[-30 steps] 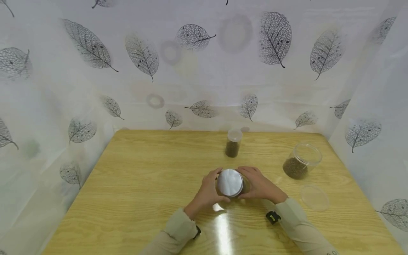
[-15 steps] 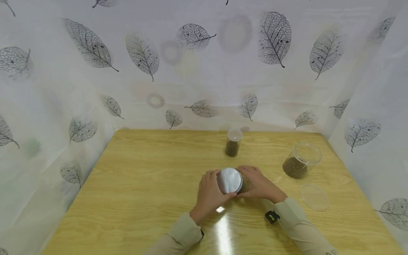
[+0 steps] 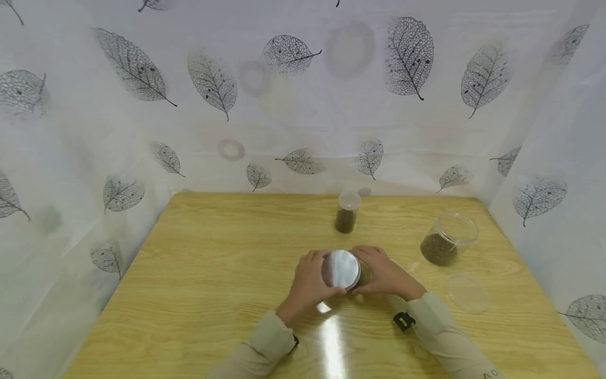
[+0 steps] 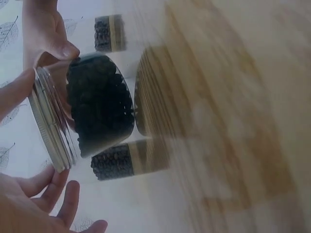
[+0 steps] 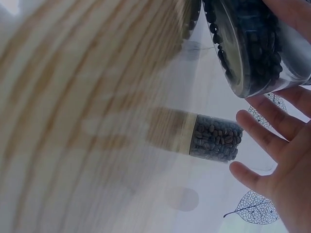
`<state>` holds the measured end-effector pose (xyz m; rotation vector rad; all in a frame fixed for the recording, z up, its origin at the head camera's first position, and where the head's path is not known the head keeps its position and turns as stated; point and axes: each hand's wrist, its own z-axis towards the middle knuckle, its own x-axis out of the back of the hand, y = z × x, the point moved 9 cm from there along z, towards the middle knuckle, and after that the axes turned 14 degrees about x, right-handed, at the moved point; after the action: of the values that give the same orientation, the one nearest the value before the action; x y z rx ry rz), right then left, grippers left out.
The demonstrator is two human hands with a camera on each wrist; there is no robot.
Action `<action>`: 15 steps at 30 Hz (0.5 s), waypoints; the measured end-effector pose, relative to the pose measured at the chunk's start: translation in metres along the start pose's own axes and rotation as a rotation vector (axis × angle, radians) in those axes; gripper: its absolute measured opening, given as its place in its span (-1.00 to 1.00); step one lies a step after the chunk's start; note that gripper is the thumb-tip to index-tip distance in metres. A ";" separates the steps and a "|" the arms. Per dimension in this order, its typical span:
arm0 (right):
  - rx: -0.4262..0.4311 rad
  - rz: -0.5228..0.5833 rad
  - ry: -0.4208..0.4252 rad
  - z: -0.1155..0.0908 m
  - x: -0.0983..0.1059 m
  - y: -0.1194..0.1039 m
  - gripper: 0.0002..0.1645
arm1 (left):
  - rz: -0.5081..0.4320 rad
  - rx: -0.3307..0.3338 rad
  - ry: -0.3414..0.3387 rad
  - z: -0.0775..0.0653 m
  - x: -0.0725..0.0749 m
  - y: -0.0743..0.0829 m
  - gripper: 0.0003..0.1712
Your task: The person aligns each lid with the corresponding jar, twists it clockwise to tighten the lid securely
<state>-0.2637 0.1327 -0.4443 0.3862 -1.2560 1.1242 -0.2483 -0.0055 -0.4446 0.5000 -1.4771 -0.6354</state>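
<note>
Between both hands is a clear jar (image 4: 99, 99) of dark beans with a silver lid (image 3: 342, 269). My left hand (image 3: 310, 281) grips the lid by its rim, thumb on the near side and fingers on the far side. The right hand (image 3: 385, 273) holds the jar's body from the right, and its lower fingers spread free in the right wrist view. Slightly tilted, the jar shows its underside there, close over the table (image 3: 227, 252). Much of the jar's body is hidden under the lid and hands in the head view.
A narrow jar (image 3: 345, 218) with dark contents and a pale top stands behind the hands. At the right is a wide clear jar (image 3: 439, 248), lidless and partly filled with brown beans. A clear round lid (image 3: 467, 293) lies near it. A leaf-patterned curtain (image 3: 303, 105) hangs behind the table.
My left hand swung right around the lid's near side, then turned back a little to the left. The right hand and the jar have stayed almost in place.
</note>
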 end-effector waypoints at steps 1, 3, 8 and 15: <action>0.001 -0.001 -0.003 0.000 0.000 0.000 0.02 | -0.011 -0.011 -0.014 0.001 0.000 0.000 0.02; 0.001 -0.004 -0.012 0.001 -0.001 -0.001 0.03 | -0.027 -0.027 -0.047 0.003 -0.001 -0.002 0.02; -0.012 0.001 -0.036 0.002 -0.001 -0.003 0.05 | -0.059 -0.069 -0.094 0.006 0.000 -0.006 0.03; -0.015 0.014 -0.038 0.005 -0.003 -0.004 0.10 | -0.081 -0.084 -0.085 0.005 0.003 -0.009 0.03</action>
<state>-0.2631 0.1255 -0.4441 0.3904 -1.3014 1.1232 -0.2544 -0.0133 -0.4481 0.4746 -1.5088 -0.7874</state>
